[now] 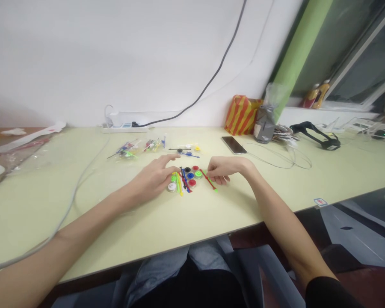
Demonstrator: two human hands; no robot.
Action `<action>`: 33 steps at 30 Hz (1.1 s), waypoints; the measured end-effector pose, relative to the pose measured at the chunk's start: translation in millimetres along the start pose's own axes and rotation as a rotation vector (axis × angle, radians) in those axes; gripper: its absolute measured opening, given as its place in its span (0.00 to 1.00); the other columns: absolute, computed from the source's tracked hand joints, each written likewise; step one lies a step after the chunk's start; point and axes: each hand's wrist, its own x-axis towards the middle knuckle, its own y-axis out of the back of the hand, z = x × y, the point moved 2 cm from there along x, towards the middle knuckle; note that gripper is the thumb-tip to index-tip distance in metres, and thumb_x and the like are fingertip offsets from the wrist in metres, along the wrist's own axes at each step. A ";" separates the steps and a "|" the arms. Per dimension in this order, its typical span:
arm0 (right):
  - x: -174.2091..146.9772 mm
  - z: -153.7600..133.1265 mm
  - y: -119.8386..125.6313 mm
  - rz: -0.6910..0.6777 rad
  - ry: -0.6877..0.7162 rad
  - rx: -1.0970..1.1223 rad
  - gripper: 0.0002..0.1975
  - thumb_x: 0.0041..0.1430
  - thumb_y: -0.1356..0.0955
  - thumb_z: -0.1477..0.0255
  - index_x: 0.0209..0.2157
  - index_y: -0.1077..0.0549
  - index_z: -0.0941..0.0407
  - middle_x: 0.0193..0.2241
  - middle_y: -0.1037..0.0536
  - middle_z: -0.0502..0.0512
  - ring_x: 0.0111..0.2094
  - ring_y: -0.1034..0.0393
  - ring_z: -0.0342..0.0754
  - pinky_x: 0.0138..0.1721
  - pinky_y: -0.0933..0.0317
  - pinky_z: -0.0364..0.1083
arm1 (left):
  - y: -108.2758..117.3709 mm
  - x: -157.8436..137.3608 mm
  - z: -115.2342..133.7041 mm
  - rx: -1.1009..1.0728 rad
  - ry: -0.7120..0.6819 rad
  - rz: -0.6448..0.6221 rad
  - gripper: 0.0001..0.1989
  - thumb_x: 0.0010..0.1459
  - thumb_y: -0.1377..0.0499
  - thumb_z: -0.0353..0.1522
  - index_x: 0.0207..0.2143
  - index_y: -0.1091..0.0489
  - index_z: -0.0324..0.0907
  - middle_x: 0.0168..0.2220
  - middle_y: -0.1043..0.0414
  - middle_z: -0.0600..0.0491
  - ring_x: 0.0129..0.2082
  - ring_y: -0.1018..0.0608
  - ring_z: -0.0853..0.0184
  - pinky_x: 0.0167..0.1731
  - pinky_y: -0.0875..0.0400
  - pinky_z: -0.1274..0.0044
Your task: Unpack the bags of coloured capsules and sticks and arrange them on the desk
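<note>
My left hand rests on the table with its fingers apart, beside a cluster of small coloured plastic parts. Nearest to it lie a white disc, a green disc and a yellow arrow-shaped stick. Black, blue and red sticks lie alongside. Further right are a blue disc, a bright green disc, two red discs and a black disc. My right hand is bent down with curled fingers, its fingertips pinched at a red arrow-shaped stick. A green stick lies partly hidden under that one.
Behind the cluster lie bagged plastic parts and loose arrow sticks. A phone, a striped bag and a black headset-like frame stand further right. A grey cable crosses the table at left, under my left forearm.
</note>
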 end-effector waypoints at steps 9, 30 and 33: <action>-1.0 0.8 1.1 -0.006 0.064 -0.050 0.13 0.60 0.35 0.70 0.25 0.26 0.59 0.24 0.20 0.56 0.24 0.30 0.44 0.30 0.39 0.43 | -0.2 0.3 0.3 0.023 0.006 -0.019 0.19 0.66 0.53 0.27 0.51 0.27 0.45 0.66 0.42 0.44 0.63 0.33 0.52 0.58 0.32 0.57; 3.1 -3.5 -2.2 0.085 0.120 -0.080 0.15 0.62 0.34 0.68 0.23 0.28 0.59 0.21 0.23 0.54 0.20 0.36 0.42 0.28 0.42 0.42 | 0.6 -0.4 0.6 0.037 0.001 -0.037 0.19 0.68 0.54 0.28 0.52 0.27 0.44 0.66 0.43 0.44 0.63 0.33 0.54 0.59 0.34 0.58; 10.6 5.8 4.5 0.268 0.167 -0.097 0.13 0.64 0.35 0.70 0.26 0.27 0.59 0.23 0.23 0.54 0.23 0.33 0.44 0.28 0.43 0.42 | 1.0 -0.4 1.1 0.036 0.001 -0.028 0.19 0.68 0.55 0.28 0.51 0.27 0.43 0.66 0.43 0.43 0.63 0.33 0.54 0.60 0.34 0.58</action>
